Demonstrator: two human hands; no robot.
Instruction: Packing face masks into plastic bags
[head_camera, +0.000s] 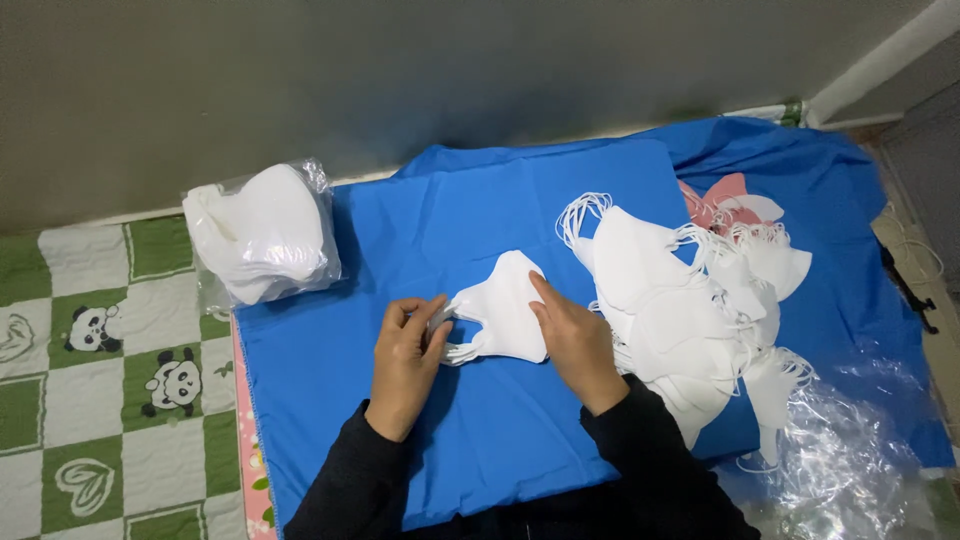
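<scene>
I take this for a room in a home, used for piecework. I see a quilted cover (110, 370) in green and white checks with cartoon pandas and hearts, the kind that lies on a bed or a floor mat, running up to a plain grey wall (400, 70). A blue cloth (500, 440) is spread over it as a work surface, with crumpled clear plastic wrapping (850, 460) at its edge. Nothing here looks like factory fittings.
</scene>
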